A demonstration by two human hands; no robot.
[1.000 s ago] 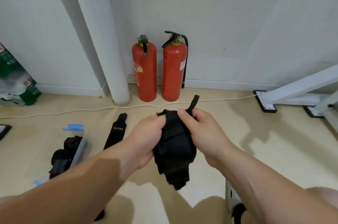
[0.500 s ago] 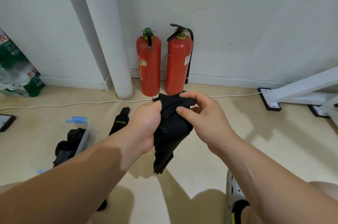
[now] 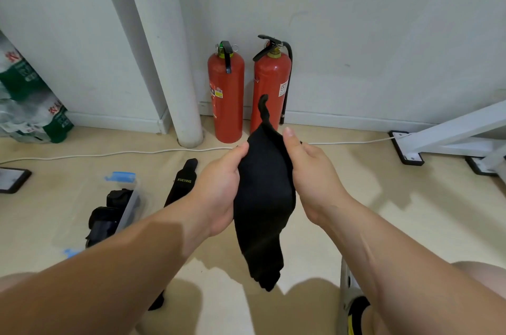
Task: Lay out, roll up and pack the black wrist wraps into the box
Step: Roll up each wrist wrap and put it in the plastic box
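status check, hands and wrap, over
Left hand, right hand both grip black wrist wrap, off the floor. Second wrap flat beside the box. Nothing in the way.

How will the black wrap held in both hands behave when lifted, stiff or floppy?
Probably floppy: the wrap droops and folds below the left hand and right hand. Likely light, as a thumb-and-finger hold carries it.

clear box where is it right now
The box sits on the floor at the lower left of the head view, just left of the flat wrist wrap, with black wraps in it.
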